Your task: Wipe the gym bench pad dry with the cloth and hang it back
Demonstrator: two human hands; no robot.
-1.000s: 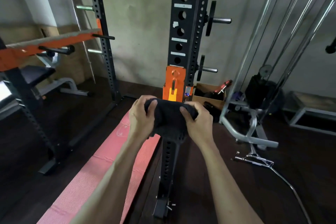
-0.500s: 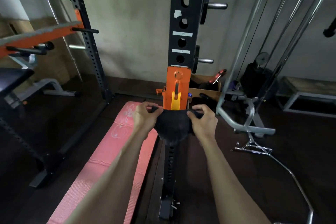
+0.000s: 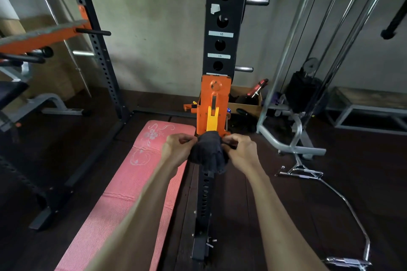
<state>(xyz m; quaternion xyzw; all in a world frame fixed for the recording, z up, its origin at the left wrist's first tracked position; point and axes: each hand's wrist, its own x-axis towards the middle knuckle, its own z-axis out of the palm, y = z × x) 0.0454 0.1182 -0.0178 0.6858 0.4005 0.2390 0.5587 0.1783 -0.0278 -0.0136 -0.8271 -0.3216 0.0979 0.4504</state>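
Note:
A dark grey cloth [image 3: 208,154] hangs bunched in front of the black rack upright [image 3: 224,28], right below the orange and yellow J-hook bracket [image 3: 213,105]. My left hand [image 3: 177,147] pinches the cloth's left top edge. My right hand [image 3: 240,148] pinches its right top edge. Both hands are level with the bracket's bottom lip. Whether the cloth rests on the bracket I cannot tell. The black bench pad [image 3: 10,92] shows at the far left edge, mostly out of frame.
A pink exercise mat [image 3: 123,193] lies on the dark floor left of the upright. A second black upright [image 3: 97,50] with an orange safety arm [image 3: 41,37] stands at left. A cable machine frame [image 3: 293,121], chrome bar attachment [image 3: 301,172] and cardboard box [image 3: 244,101] sit at right.
Both hands carried the cloth away from me and closer to the orange bracket. The cloth went from spread between the hands to bunched, with the hands drawn closer together.

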